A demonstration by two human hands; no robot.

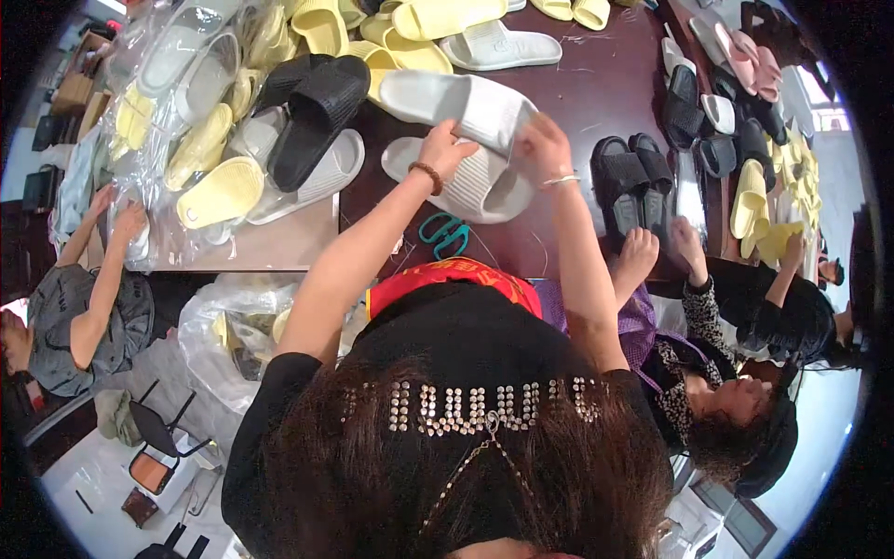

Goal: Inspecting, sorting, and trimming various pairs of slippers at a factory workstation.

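Observation:
Two pale grey slide sandals lie side by side before me on the dark red table. My left hand (pixel 447 151) is closed at the near edge of the far slide (pixel 424 96), its thumb over the ribbed strap of the near slide (pixel 466 191). My right hand (pixel 544 149) is at the toe ends of the pair, its fingers pinched together. What they pinch is too small to make out. Close to my body lies a pair of teal-handled scissors (pixel 445 235).
Yellow slides (pixel 221 193), black slides (pixel 321 116) and clear plastic wrap crowd the left. Black slides (pixel 622 182) stand at the right, near a co-worker's hand (pixel 638 256). Another person's hand (pixel 130 222) is at the far left. The dark red table (pixel 596 93) extends rightward.

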